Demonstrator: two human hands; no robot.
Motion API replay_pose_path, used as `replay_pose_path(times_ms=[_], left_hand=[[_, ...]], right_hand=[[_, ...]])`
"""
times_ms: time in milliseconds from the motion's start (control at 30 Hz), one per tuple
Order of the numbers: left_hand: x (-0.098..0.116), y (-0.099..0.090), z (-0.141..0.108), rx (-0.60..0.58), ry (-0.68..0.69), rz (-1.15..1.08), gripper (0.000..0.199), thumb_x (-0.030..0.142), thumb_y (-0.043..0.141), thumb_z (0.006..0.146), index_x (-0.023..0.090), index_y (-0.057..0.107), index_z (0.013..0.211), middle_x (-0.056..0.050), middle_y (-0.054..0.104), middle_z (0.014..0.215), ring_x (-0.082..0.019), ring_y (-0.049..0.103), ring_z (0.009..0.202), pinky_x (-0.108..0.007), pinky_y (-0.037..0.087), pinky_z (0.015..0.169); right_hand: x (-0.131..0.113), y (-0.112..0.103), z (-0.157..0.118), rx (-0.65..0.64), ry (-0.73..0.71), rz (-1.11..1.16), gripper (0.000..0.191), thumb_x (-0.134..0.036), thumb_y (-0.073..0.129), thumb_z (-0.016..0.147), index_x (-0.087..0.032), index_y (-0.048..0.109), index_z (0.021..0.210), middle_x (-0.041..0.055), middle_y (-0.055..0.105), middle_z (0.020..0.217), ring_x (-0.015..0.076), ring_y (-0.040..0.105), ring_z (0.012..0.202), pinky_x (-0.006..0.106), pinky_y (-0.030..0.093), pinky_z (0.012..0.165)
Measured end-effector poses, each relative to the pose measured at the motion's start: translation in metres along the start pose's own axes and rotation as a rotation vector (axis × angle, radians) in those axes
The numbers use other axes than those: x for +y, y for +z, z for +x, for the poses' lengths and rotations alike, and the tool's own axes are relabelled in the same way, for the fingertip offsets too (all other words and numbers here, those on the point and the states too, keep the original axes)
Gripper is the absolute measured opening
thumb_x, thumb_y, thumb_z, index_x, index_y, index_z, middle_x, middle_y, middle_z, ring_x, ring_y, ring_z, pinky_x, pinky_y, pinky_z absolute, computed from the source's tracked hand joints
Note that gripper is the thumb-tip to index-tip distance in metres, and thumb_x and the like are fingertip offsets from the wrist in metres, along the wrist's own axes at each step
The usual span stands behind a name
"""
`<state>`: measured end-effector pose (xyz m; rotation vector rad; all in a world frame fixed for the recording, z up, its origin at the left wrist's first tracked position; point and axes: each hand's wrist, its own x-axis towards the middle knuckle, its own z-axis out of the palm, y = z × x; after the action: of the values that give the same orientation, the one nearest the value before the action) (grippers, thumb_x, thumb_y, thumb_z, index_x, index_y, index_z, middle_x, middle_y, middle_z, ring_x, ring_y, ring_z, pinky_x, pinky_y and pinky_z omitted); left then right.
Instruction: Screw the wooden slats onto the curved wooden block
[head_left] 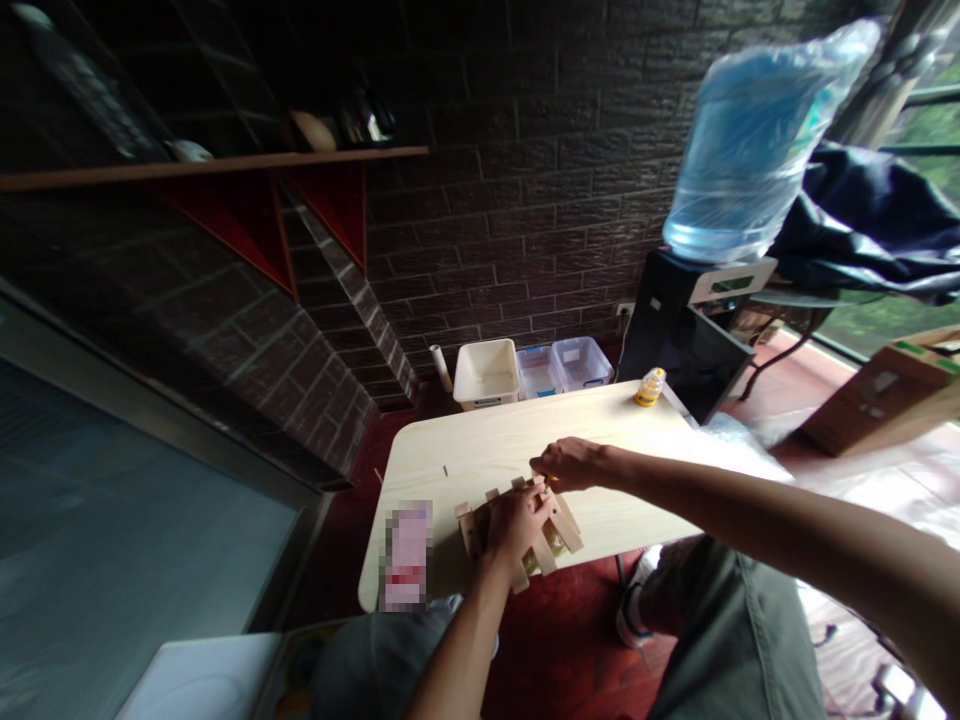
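A slatted wooden piece lies at the near edge of a pale wooden table. My left hand rests on top of its slats, with the fingers bent toward the right end. Close beside it, my right hand is closed at the far right corner of the slatted piece. Something small and yellowish shows under the right fingers, too small to name. A small dark pin-like item lies on the tabletop to the left.
A yellow-capped clear bottle stands at the table's far right. A blurred pink packet lies at the left. Beyond the table are a cream bin, clear boxes and a water dispenser.
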<state>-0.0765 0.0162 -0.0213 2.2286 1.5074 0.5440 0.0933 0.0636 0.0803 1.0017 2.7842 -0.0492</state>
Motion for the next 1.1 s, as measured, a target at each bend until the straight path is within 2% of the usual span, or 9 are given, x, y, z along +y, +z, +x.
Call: replay_pose_path(times_ms=[233,367,533,667,767,967,1100], left_hand=[[0.0,0.0,0.001,-0.003,-0.018,0.001,0.021,0.035,0.056,0.089,0.023,0.07,0.097,0.001,0.06,0.064,-0.013,0.054,0.062,-0.024,0.036,0.066],[0.003,-0.003,0.0,-0.015,-0.01,-0.012,0.02,0.034,0.054,0.089,0.023,0.07,0.095,0.002,0.06,0.065,-0.012,0.053,0.062,-0.024,0.035,0.065],[0.004,-0.004,-0.002,-0.019,-0.022,0.002,0.023,0.038,0.053,0.091,0.021,0.07,0.092,0.001,0.06,0.067,-0.012,0.052,0.061,-0.024,0.035,0.065],[0.002,-0.001,-0.001,-0.011,-0.021,-0.033,0.021,0.038,0.055,0.09,0.022,0.069,0.093,-0.001,0.065,0.075,-0.014,0.057,0.068,-0.024,0.038,0.068],[-0.001,0.002,0.0,-0.004,-0.027,-0.035,0.022,0.038,0.055,0.089,0.023,0.07,0.096,-0.002,0.067,0.079,-0.015,0.06,0.072,-0.024,0.04,0.07],[-0.004,0.006,0.001,0.006,-0.033,-0.008,0.024,0.038,0.055,0.089,0.025,0.071,0.102,0.0,0.064,0.069,-0.014,0.058,0.065,-0.025,0.04,0.069],[-0.002,0.003,0.002,-0.002,-0.044,-0.021,0.025,0.038,0.055,0.089,0.025,0.07,0.104,0.001,0.063,0.069,-0.013,0.056,0.063,-0.024,0.039,0.068]], right_hand=[[-0.003,-0.002,0.002,-0.017,0.051,0.037,0.03,-0.036,0.059,0.085,-0.013,0.064,0.104,0.0113,0.07,0.085,0.0199,0.064,0.069,0.026,0.04,0.055],[-0.001,-0.003,0.002,-0.042,0.071,0.044,0.028,-0.028,0.059,0.081,-0.013,0.064,0.104,0.0112,0.07,0.086,0.0195,0.064,0.069,0.026,0.041,0.055],[0.003,0.0,-0.003,0.002,-0.025,0.014,0.028,-0.024,0.057,0.081,-0.019,0.062,0.109,0.0092,0.071,0.093,0.0202,0.065,0.074,0.026,0.042,0.056],[0.0,0.006,-0.005,0.042,-0.056,-0.021,0.023,-0.024,0.053,0.085,-0.018,0.061,0.106,0.0085,0.07,0.087,0.0189,0.064,0.07,0.027,0.042,0.058],[-0.001,0.007,-0.004,0.039,-0.034,0.016,0.024,-0.028,0.055,0.084,-0.016,0.062,0.104,0.0089,0.07,0.084,0.0181,0.063,0.068,0.026,0.04,0.056],[0.004,0.002,0.001,-0.035,0.098,0.129,0.031,-0.029,0.065,0.077,-0.015,0.065,0.105,0.0094,0.07,0.085,0.0173,0.062,0.066,0.024,0.035,0.051],[0.005,0.002,0.0,-0.016,0.075,0.113,0.031,-0.032,0.063,0.078,-0.015,0.065,0.104,0.0101,0.07,0.086,0.0186,0.063,0.068,0.024,0.037,0.051]])
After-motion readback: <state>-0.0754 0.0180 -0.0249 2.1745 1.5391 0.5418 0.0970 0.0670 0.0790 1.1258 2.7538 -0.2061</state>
